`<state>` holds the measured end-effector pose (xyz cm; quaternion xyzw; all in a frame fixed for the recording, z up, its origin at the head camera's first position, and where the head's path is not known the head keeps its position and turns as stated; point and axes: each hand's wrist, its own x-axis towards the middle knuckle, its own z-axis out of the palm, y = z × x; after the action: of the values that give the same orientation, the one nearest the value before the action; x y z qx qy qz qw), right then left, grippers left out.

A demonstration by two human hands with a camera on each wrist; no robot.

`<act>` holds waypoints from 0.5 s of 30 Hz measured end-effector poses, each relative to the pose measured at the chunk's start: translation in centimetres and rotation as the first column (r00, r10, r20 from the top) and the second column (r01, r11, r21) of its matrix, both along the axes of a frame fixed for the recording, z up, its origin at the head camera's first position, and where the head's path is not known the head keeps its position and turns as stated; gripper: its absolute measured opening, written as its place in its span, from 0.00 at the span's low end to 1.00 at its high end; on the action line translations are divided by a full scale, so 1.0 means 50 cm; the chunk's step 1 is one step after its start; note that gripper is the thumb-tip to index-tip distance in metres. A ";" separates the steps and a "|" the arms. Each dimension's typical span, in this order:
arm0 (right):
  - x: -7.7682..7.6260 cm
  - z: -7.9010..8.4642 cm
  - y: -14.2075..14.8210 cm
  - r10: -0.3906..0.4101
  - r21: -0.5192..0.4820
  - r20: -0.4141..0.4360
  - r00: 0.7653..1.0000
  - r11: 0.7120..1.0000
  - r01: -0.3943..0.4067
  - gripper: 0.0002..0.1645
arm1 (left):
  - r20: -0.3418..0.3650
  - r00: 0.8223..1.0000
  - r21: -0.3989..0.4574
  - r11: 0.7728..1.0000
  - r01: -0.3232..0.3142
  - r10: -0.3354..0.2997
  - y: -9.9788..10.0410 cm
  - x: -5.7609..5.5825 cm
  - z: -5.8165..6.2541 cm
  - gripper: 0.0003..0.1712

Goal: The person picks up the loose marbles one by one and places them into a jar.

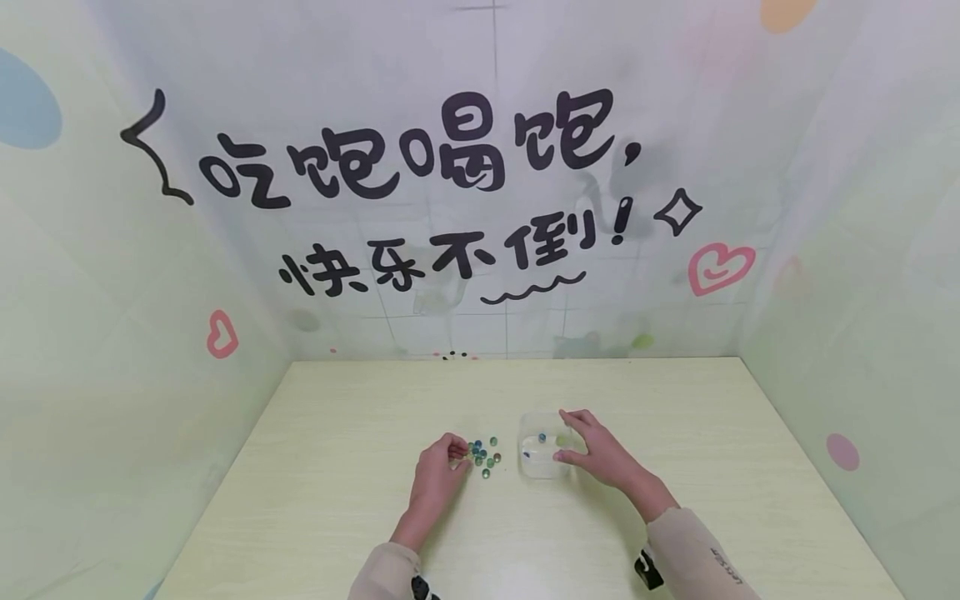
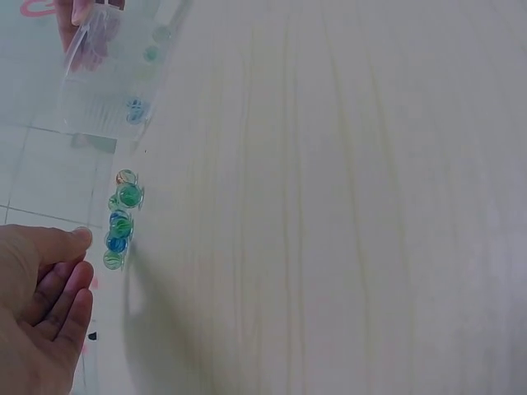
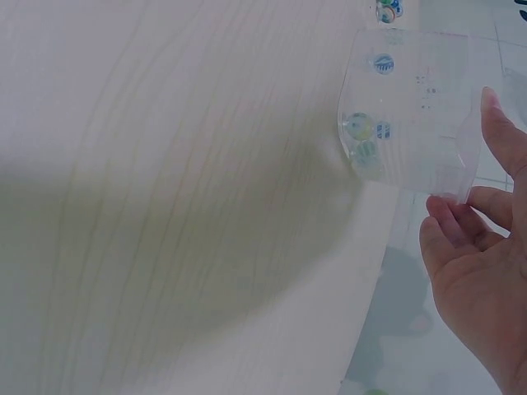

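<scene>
A small pile of glass marbles, green and blue with one brownish, lies on the table. Just left of it is my left hand, its fingers loosely bent. In the left wrist view its thumb stands close to the fingers, and I see nothing between them. To the right of the pile stands a clear plastic box with several marbles on its bottom. My right hand holds the box at its right side, thumb and fingers spread along the wall. Part of that side is hidden by the hand.
The pale wooden table ends at a printed backdrop with black lettering, which also rises on both sides. A gap of bare table separates the marble pile from the box. Both forearms wear light sleeves.
</scene>
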<state>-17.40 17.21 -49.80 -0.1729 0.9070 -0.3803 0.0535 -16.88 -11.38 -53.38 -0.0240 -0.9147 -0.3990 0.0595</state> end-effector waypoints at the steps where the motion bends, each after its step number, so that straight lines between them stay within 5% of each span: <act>1: 0.000 0.000 0.000 0.001 -0.001 -0.001 1.000 1.000 -0.001 0.44 | 0.001 1.000 0.003 1.000 0.003 -0.003 0.000 0.000 0.000 0.12; 15: 0.003 0.002 -0.002 -0.002 -0.003 0.003 1.000 1.000 0.002 0.44 | -0.018 0.999 -0.015 0.999 0.030 -0.030 0.005 0.005 0.010 0.12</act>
<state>-17.27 17.10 -49.72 -0.1717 0.9066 -0.3817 0.0542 -16.63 -11.13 -52.88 -0.0417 -0.9165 -0.3930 0.0615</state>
